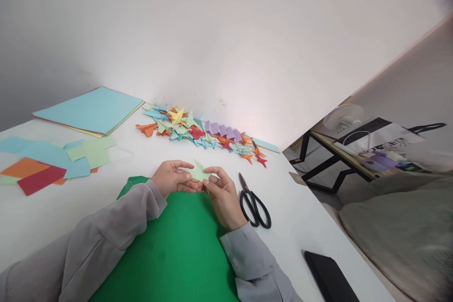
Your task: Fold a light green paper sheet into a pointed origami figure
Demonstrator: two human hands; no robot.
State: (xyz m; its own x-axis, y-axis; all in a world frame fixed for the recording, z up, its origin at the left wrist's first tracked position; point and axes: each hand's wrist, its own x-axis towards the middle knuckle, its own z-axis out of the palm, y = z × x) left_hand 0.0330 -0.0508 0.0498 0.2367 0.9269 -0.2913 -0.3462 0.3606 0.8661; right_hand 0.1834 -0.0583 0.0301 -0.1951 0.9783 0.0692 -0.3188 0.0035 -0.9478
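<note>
A small pale green folded paper [199,171] is pinched between my two hands, with one pointed tip standing up. My left hand [173,178] grips its left side between thumb and fingers. On the other side, my right hand [223,196] holds it the same way. Both hands are just above a green sheet [177,245] that lies in front of me. To the right of my right hand are black-handled scissors [253,203], lying with blades slightly apart and pointing away. Beyond my hands is a pile of folded paper pieces [198,132] in many colours.
Cut paper pieces [42,165] lie loose at the left. Behind them is a stack of large coloured sheets [92,108]. A black phone-like object [329,276] lies near the right edge of the white table [283,226]. Further right stand a low shelf [325,146] and a bag [385,137].
</note>
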